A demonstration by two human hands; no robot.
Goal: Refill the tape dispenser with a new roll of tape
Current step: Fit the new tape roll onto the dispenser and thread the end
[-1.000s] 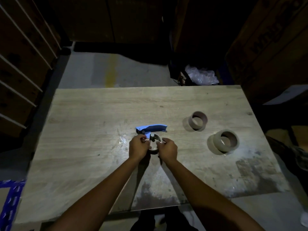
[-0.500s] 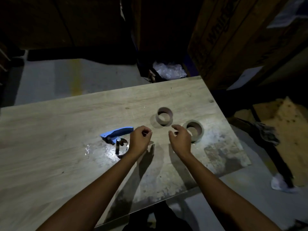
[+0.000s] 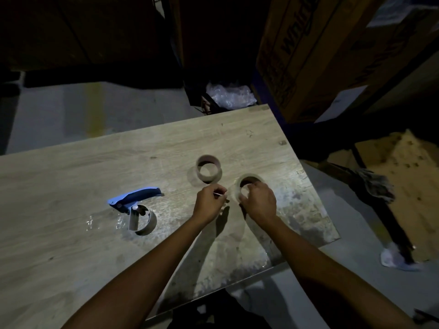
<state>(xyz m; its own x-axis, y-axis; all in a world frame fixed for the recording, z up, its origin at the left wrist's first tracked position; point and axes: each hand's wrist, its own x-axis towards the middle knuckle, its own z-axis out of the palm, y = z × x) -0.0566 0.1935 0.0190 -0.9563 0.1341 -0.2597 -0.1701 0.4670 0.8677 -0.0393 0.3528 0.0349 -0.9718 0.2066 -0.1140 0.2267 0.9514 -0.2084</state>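
The tape dispenser [image 3: 135,205], with a blue handle and a curved metal band, lies alone on the wooden table [image 3: 71,174], left of both hands. The new roll of tape [image 3: 247,182] lies flat near the table's right edge; my right hand [image 3: 260,203] grips its near side, with fingers over the rim. Just left of the roll, my left hand [image 3: 210,203] has thumb and fingers pinched together, seemingly on something thin and pale at the roll's side. An empty cardboard core [image 3: 209,168] stands just behind the hands.
The table's right edge [image 3: 316,193] runs close beside the roll, with the floor below. A large cardboard box [image 3: 308,51] stands at the back right. Crumpled clear plastic [image 3: 230,95] sits beyond the far edge. A white scrap [image 3: 394,258] lies on the floor.
Both hands left the dispenser and moved right. My right hand has taken hold of the tape roll, my left hand pinches beside it. The view swung right.
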